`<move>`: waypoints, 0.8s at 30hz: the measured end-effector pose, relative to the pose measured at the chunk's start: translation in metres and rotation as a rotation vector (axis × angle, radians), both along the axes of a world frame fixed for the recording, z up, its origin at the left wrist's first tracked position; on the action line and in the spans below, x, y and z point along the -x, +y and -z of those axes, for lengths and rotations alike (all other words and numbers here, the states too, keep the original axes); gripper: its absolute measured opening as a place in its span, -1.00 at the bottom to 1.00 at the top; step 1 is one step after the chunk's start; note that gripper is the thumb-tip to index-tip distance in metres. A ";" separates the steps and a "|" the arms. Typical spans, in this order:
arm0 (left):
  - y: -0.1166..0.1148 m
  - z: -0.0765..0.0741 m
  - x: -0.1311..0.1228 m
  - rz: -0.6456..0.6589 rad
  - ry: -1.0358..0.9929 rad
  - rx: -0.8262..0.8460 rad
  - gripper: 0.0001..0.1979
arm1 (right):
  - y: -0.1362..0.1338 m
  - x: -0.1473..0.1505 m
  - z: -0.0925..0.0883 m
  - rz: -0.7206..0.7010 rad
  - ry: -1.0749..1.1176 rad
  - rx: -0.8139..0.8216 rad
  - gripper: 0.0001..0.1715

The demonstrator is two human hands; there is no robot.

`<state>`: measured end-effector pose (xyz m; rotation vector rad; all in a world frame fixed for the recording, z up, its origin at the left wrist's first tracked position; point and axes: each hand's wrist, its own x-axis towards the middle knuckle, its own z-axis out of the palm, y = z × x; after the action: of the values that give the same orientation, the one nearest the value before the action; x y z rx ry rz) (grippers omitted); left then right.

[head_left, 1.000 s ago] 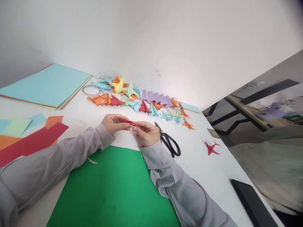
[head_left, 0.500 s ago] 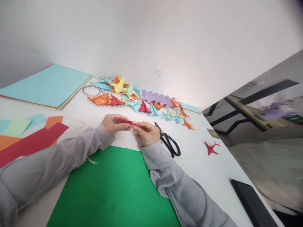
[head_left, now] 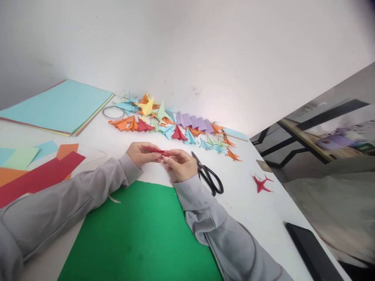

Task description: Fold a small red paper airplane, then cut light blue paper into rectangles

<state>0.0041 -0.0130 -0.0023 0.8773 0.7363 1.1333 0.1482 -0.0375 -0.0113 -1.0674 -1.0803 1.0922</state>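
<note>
A small folded piece of red paper (head_left: 155, 150) is pinched between both my hands above the white table (head_left: 249, 207). My left hand (head_left: 142, 154) grips its left end with closed fingers. My right hand (head_left: 181, 164) pinches its right end. Both wrists rest near the top edge of a large green sheet (head_left: 143, 234). Black scissors (head_left: 209, 177) lie just right of my right hand.
A heap of folded paper shapes (head_left: 170, 125) in several colours lies along the wall. A stack of coloured sheets (head_left: 55, 107) and a tape roll (head_left: 113, 112) sit at the back left. Paper offcuts (head_left: 38, 171) lie left; a red folded shape (head_left: 261, 183) and a black phone (head_left: 313, 253) lie right.
My right fingers have shifted slightly on the red paper; both hands stay in the same place.
</note>
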 end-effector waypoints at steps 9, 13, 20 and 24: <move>0.003 0.003 0.000 -0.030 -0.005 0.009 -0.73 | -0.001 -0.002 0.000 -0.010 0.008 -0.012 -0.70; 0.003 0.005 0.000 -0.044 0.047 -0.011 -0.74 | -0.003 -0.001 -0.001 0.023 0.010 0.000 -0.74; 0.001 0.002 -0.001 -0.093 0.032 0.005 -0.73 | -0.004 -0.004 -0.006 0.077 0.029 0.010 -0.75; 0.001 0.001 0.000 -0.071 0.016 0.007 -0.74 | 0.001 -0.009 -0.002 0.070 0.122 0.085 -0.73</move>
<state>0.0043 -0.0123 -0.0029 0.8612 0.7896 1.1867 0.1572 -0.0366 -0.0090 -1.0831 -0.9005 1.1407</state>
